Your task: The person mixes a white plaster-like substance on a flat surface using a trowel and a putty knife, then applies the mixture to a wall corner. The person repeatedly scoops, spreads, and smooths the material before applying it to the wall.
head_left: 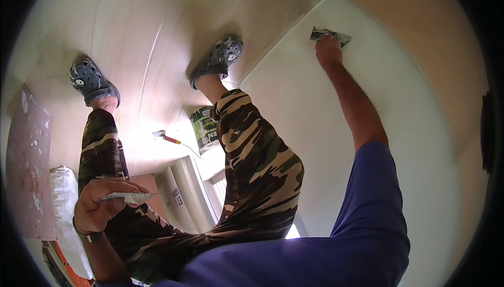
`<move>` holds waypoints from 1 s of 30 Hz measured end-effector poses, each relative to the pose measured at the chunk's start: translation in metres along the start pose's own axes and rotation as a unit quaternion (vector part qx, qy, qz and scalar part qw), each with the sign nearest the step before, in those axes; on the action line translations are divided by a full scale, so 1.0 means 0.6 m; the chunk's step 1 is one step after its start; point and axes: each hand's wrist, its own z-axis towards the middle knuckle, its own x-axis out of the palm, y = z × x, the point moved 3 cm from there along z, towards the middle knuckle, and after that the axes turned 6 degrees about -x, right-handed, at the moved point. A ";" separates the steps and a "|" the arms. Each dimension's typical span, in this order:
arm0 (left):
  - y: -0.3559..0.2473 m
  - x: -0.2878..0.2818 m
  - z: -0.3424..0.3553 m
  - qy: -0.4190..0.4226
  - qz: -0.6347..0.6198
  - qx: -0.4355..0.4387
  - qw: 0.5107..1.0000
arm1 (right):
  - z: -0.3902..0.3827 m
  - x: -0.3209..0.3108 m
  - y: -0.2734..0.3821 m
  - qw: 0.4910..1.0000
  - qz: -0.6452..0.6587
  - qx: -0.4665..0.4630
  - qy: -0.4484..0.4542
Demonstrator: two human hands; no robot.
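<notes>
My left hand [97, 205], at my left thigh, grips a flat putty blade [134, 197], seen nearly edge-on with pale material on it. Up at the right, my right hand [328, 50] is closed on a wide, dark-smeared spatula [344, 40], held at the pale white wall [399, 140] with my arm stretched out.
My clogged feet stand on the plank-patterned floor [142, 19]. Behind my legs are a green-and-white bucket [205, 129] and a roller tool [170, 139]. At left are a spattered pinkish board [29, 161], a white sack [68, 213] and an orange object [68, 263].
</notes>
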 end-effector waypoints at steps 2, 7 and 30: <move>-0.004 0.003 0.001 0.005 0.003 0.003 1.000 | -0.016 -0.011 0.019 0.998 0.009 -0.025 -0.052; -0.005 0.002 0.004 0.004 0.026 -0.003 1.000 | 0.000 -0.046 -0.024 0.997 -0.005 0.054 -0.053; -0.016 0.004 0.021 0.003 0.025 -0.009 1.000 | -0.016 0.011 0.163 0.999 0.013 -0.037 0.018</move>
